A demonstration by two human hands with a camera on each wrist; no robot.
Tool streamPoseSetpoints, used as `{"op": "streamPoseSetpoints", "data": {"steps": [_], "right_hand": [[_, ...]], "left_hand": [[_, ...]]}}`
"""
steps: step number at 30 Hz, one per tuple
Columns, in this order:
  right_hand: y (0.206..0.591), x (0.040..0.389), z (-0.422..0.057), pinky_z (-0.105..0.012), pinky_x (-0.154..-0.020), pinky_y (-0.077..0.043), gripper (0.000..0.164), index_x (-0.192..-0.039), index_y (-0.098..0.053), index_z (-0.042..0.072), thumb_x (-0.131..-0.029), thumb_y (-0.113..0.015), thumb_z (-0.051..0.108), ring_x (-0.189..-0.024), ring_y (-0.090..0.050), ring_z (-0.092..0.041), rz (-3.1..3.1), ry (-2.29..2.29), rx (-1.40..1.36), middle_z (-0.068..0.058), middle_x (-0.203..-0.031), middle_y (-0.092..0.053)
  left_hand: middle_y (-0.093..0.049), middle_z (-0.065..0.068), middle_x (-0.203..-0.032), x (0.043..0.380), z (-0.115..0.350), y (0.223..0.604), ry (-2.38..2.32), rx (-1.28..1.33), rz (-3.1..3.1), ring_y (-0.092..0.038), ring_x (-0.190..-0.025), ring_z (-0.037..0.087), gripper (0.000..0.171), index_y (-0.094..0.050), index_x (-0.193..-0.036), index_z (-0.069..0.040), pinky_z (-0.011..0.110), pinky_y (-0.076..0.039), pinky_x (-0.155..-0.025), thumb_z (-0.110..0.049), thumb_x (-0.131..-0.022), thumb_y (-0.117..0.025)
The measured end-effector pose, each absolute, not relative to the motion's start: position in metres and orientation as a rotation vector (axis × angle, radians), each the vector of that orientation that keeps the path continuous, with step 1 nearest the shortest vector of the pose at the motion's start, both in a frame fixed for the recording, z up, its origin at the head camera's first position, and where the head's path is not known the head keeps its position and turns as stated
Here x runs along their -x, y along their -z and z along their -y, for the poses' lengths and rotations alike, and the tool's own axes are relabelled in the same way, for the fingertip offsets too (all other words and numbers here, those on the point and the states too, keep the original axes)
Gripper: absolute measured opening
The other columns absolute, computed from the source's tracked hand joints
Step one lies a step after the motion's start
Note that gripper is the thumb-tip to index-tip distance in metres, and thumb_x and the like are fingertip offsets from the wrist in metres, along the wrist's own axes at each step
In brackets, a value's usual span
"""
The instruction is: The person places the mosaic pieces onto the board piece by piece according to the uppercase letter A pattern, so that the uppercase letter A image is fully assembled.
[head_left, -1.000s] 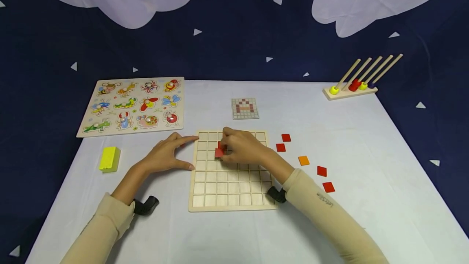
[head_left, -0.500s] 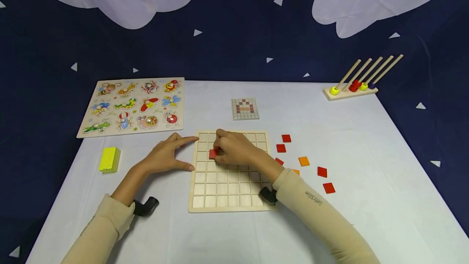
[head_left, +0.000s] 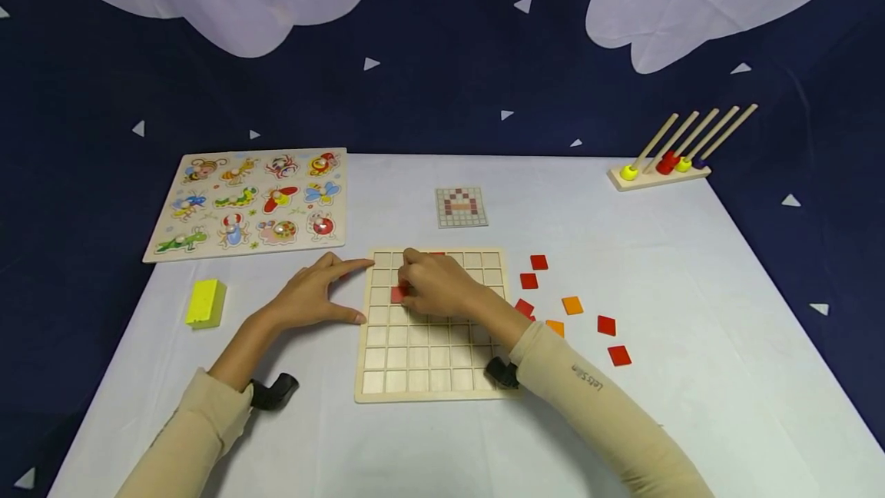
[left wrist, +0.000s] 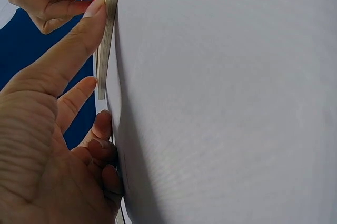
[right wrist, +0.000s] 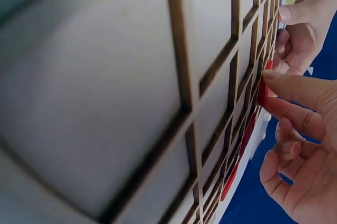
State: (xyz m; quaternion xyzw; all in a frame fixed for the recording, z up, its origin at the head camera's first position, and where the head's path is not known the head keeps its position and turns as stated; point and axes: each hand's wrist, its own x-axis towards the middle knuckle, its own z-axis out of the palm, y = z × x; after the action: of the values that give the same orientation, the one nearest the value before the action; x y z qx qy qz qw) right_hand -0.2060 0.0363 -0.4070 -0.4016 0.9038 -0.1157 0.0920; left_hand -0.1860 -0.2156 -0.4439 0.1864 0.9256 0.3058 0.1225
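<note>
In the head view my right hand (head_left: 439,283) is over the upper left of a wooden grid board (head_left: 419,360). It pinches a red square tile (head_left: 398,294) between thumb and index finger, close over a cell near the left side. The right wrist view shows this tile (right wrist: 265,84) at the grid, plus two more red tiles (right wrist: 229,181) lying in cells further along. My left hand (head_left: 311,294) touches the board's left edge with an outstretched index finger and thumb (left wrist: 79,45); its other fingers are bent beneath. The right hand hides part of the upper grid.
Several loose red tiles (head_left: 606,325) and orange tiles (head_left: 571,305) lie right of the board. A small pattern card (head_left: 462,218) is behind it. An insect puzzle (head_left: 214,214) and a yellow block (head_left: 206,303) stand left; a peg stand with beads (head_left: 657,179) is back right.
My right hand has shifted left with the red tile, and the tile now sits lower at a cell. Loose tiles show beside the right forearm that it covered before. The left hand stays still.
</note>
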Motion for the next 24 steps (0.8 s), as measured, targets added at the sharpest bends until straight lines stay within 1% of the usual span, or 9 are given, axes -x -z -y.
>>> {"op": "streamPoseSetpoints", "data": {"steps": [4,9,11,15,18,20,24], "right_hand": [[0.406,0.203,-0.034,-0.027,-0.064,-0.049,0.009,-0.093,-0.072,0.012,-0.089,-0.073,0.02,-0.076,-0.056,-0.011,-2.694,0.351,1.15,-0.002,-0.098,-0.058],[0.406,0.199,-0.029,-0.027,-0.063,-0.049,0.006,-0.089,-0.072,0.011,-0.088,-0.073,0.016,-0.076,-0.057,-0.012,-2.743,0.284,1.18,-0.004,-0.095,-0.058],[0.406,0.198,-0.029,-0.027,-0.063,-0.05,0.007,-0.09,-0.072,0.011,-0.088,-0.073,0.017,-0.076,-0.057,-0.013,-2.749,0.261,1.176,-0.004,-0.095,-0.059],[0.406,0.199,-0.032,-0.029,-0.065,-0.051,0.014,-0.097,-0.074,0.014,-0.088,-0.075,0.024,-0.078,-0.058,-0.012,-2.747,0.262,1.13,-0.002,-0.097,-0.058],[0.403,0.201,-0.04,-0.032,-0.068,-0.052,0.021,-0.104,-0.075,0.014,-0.088,-0.076,0.027,-0.079,-0.059,-0.013,-2.738,0.325,1.108,-0.003,-0.099,-0.057],[0.4,0.202,-0.049,-0.032,-0.069,-0.051,0.026,-0.109,-0.075,0.012,-0.087,-0.076,0.027,-0.079,-0.058,-0.014,-2.738,0.377,1.098,-0.004,-0.1,-0.058],[0.393,0.205,-0.072,-0.03,-0.067,-0.049,0.03,-0.113,-0.074,0.01,-0.088,-0.077,0.025,-0.078,-0.056,-0.014,-2.753,0.458,1.042,-0.005,-0.1,-0.058]], "left_hand": [[-0.047,0.004,-0.099,0.186,0.216,0.444,-0.897,-0.547,-2.703,-0.038,-0.079,0.018,0.092,-0.05,-0.146,-0.028,0.033,-0.032,-0.069,-0.047,-0.065,-0.09],[-0.047,0.004,-0.099,0.186,0.216,0.443,-0.911,-0.553,-2.701,-0.037,-0.078,0.017,0.091,-0.051,-0.146,-0.027,0.033,-0.032,-0.068,-0.045,-0.065,-0.091],[-0.047,0.004,-0.099,0.185,0.216,0.443,-0.912,-0.551,-2.699,-0.038,-0.078,0.018,0.091,-0.051,-0.146,-0.027,0.033,-0.032,-0.068,-0.045,-0.065,-0.091],[-0.047,0.005,-0.099,0.185,0.215,0.442,-0.916,-0.545,-2.698,-0.038,-0.079,0.018,0.092,-0.051,-0.146,-0.027,0.033,-0.033,-0.069,-0.045,-0.065,-0.09],[-0.047,0.005,-0.099,0.184,0.215,0.442,-0.919,-0.545,-2.699,-0.038,-0.078,0.018,0.091,-0.051,-0.146,-0.026,0.033,-0.032,-0.068,-0.047,-0.066,-0.09],[-0.047,0.005,-0.098,0.184,0.216,0.443,-0.917,-0.552,-2.705,-0.037,-0.077,0.017,0.091,-0.051,-0.146,-0.026,0.033,-0.032,-0.068,-0.047,-0.066,-0.09],[-0.046,0.005,-0.096,0.185,0.216,0.444,-0.917,-0.568,-2.715,-0.037,-0.076,0.017,0.09,-0.052,-0.145,-0.025,0.033,-0.032,-0.067,-0.047,-0.066,-0.09]]}}
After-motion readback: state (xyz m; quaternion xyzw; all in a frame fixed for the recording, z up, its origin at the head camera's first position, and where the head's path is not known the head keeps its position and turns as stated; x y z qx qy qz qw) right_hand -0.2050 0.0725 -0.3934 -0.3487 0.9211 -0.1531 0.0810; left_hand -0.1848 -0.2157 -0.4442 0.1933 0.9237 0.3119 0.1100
